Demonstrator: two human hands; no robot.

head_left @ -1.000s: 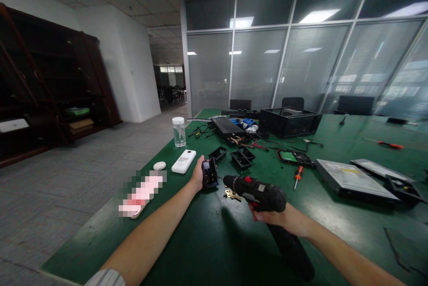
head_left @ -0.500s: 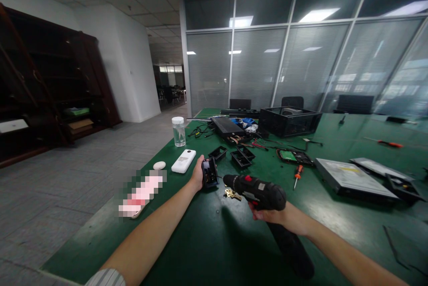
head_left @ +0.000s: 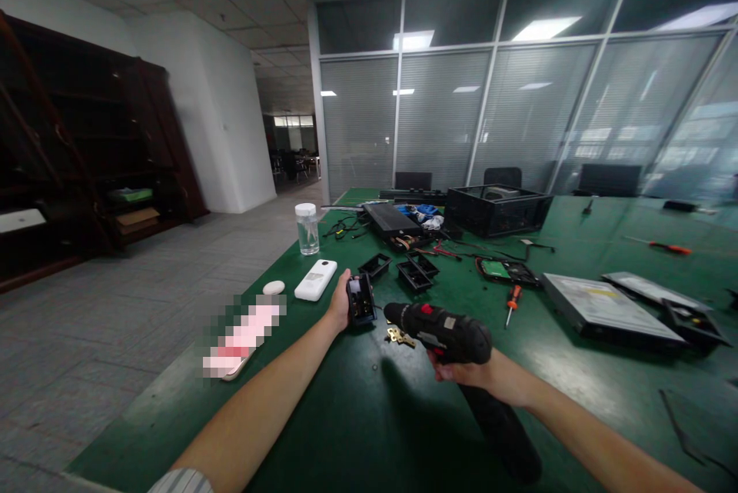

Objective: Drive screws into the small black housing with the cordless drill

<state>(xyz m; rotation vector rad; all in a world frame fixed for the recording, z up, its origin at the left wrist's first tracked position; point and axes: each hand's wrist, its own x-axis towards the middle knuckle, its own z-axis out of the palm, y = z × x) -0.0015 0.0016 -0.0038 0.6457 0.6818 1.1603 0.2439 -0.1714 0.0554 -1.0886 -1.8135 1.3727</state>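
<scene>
My left hand [head_left: 341, 301] grips a small black boxy part [head_left: 360, 299] and holds it upright on the green table [head_left: 357, 416]. My right hand [head_left: 470, 373] is closed around the handle of a black cordless drill [head_left: 443, 329] with a red switch. The drill's nose points left at the black part, almost touching it. A small brass-coloured metal piece [head_left: 399, 336] lies on the table just under the drill's nose.
Near the left edge lie a white remote-like device [head_left: 315, 279], a white oval object [head_left: 273, 287] and a blurred pink thing [head_left: 242, 339]. A glass jar [head_left: 307, 228], black trays [head_left: 413, 270], an orange screwdriver [head_left: 511, 302], a flat drive [head_left: 611, 310] and an open black case [head_left: 496, 208] sit further back.
</scene>
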